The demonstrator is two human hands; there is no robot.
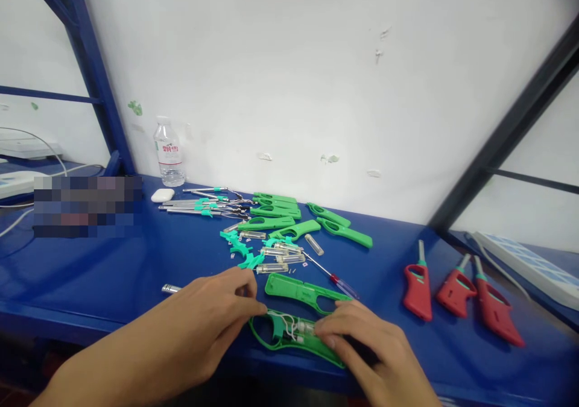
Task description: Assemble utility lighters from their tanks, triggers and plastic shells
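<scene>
An open green lighter shell [289,337] with white wires and a clear tube inside lies near the front edge of the blue table [113,268]. My left hand [217,316] pinches its left end with thumb and forefinger. My right hand [362,340] presses down on its right part, fingers curled over it. Just behind lies the other green half shell [303,291]. A red-handled screwdriver [332,277] rests beside it.
Behind are several green handle shells [316,223], clear tubes [278,256], teal triggers [237,244] and metal rods [194,205]. Three red lighters [456,292] lie at the right. A water bottle [168,152] and a white case [161,195] stand by the wall.
</scene>
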